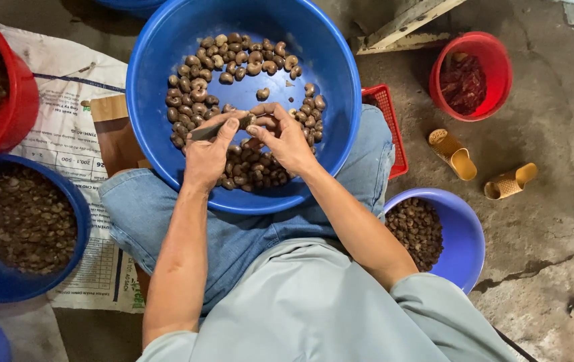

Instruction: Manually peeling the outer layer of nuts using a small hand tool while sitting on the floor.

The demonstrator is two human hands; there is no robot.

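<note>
Two hands (210,151) (287,137), one nut (252,119), perhaps one blade (206,132)

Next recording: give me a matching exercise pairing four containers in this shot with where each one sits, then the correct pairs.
Things:
1. Big blue basin
2. Small red bucket
3. Purple bowl
4. Red basket

Places:
A. On the floor by the person's right knee
B. On the person's lap, under both hands
C. Partly hidden behind the big basin's right edge
D. Top right, near two yellow slippers

Pairs: 1-B, 2-D, 3-A, 4-C
</note>
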